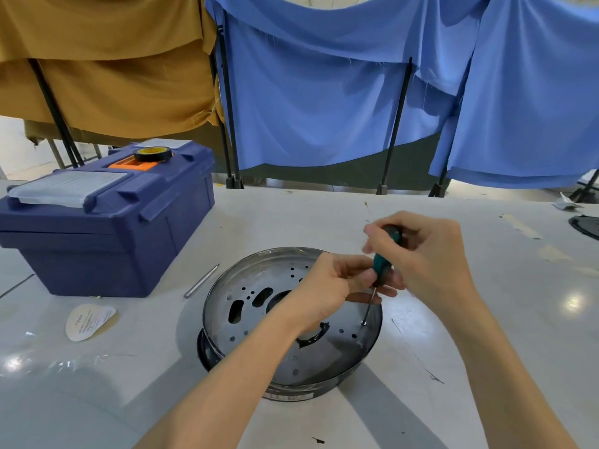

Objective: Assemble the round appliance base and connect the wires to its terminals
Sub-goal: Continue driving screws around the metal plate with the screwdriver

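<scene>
The round appliance base lies on the white bench, in the middle and close to the person. It is a shallow metal pan with a raised rim, and its flat plate has many small holes and some longer openings. Under it a darker round part shows at the near edge.

Both hands are grasping one screwdriver with a green and black handle. The right hand has its fingers curled round the upper part of the handle. The left hand reaches over the plate and pinches the lower end of the handle between thumb and fingers. The thin shaft goes down at a slant, and its tip stands on a small screw near the right rim of the plate.

Left of the base, a short metal rod lies on the bench, apart from the rim. Nearer to the left there is a rounded paper label with small print that I cannot read. Behind them stands a closed blue toolbox, and a black roll of tape rests on its lid. At the back, blue cloth and ochre cloth hang over black frames.
</scene>
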Demonstrator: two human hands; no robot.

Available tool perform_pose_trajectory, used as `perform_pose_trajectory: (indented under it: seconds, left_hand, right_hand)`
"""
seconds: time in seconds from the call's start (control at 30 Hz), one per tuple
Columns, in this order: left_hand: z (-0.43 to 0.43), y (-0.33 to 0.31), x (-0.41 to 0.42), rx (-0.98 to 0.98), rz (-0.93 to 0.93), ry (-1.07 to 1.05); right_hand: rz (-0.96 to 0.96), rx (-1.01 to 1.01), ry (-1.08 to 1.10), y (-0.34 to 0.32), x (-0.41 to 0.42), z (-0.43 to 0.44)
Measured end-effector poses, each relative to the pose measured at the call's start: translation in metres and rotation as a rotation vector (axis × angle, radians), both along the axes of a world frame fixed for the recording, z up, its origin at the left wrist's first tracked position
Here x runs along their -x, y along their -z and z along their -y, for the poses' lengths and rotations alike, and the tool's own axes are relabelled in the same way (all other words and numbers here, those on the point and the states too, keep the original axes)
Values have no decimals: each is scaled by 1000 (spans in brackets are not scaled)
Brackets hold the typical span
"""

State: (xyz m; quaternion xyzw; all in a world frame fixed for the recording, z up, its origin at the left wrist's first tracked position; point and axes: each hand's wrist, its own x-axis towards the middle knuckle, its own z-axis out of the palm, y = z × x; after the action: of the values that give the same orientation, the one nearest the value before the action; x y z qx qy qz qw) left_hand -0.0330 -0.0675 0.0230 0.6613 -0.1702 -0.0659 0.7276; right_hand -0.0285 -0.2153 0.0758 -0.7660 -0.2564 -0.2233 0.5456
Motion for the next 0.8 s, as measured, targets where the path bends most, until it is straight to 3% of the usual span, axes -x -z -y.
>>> perform_pose_trajectory:
  seconds: [0.17,0.37,0.6,0.8]
  left_hand:
    - [5,0,1,2,2,-7]
    - [-4,0,2,-1,-33,33]
    - [3,1,0,51,-39,-3]
    - [-5,1,-1,88,-49,20]
  right_hand:
    - [102,40,309,9,2,-9]
    - [-77,-26,-108,1,4,3]
    - [58,32,256,8,-3,-12]
    - [-93,-21,-87,10,0,0]
